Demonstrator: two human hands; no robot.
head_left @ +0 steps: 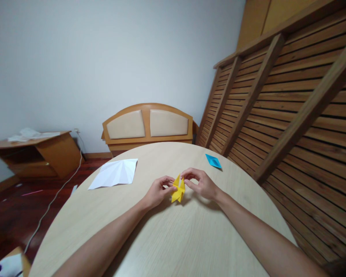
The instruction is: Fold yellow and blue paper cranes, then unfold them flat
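Note:
Between my two hands is a piece of folded yellow origami paper (178, 194), held just above the round table, with pointed flaps at its top and bottom. My left hand (160, 191) pinches its left side, the thumb lying across the front. At the upper right flap, my right hand (200, 183) has its thumb and fingertips closed on the paper. A blue folded paper boat shape (213, 161) rests on the table beyond my right hand. Farther left lies a creased white paper sheet (115, 174).
The round pale wooden table (173, 246) fills the foreground. Behind it stands a padded headboard (147, 122) against the wall. Slatted wooden panels (279, 115) lean at the right. A low cabinet (46, 154) with papers is at the left, near a cable (56, 200) on the floor.

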